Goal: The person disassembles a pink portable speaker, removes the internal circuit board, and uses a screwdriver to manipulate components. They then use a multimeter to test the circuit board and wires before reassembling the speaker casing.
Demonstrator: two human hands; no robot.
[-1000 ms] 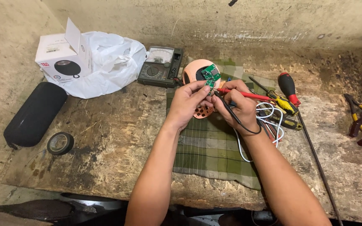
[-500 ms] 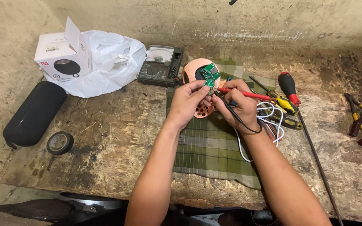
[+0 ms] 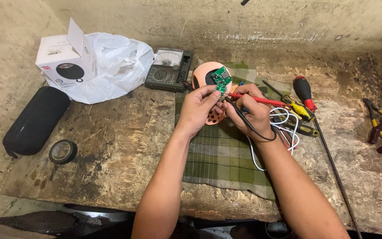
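Centrally, just above the middle of the frame, the left hand (image 3: 197,110) pinches a small green circuit board (image 3: 221,79) over a round pink speaker shell (image 3: 208,79), while the right hand (image 3: 249,113) grips a red probe (image 3: 257,100), fingers curled around it. At upper left, an open white box (image 3: 63,59) sits against a white plastic bag (image 3: 116,66); their contents cannot be seen.

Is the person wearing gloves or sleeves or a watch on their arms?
No. The left hand and right hand are bare, with no gloves. Both forearms are uncovered as far as they show, with no sleeves, watch, bracelets or rings visible.
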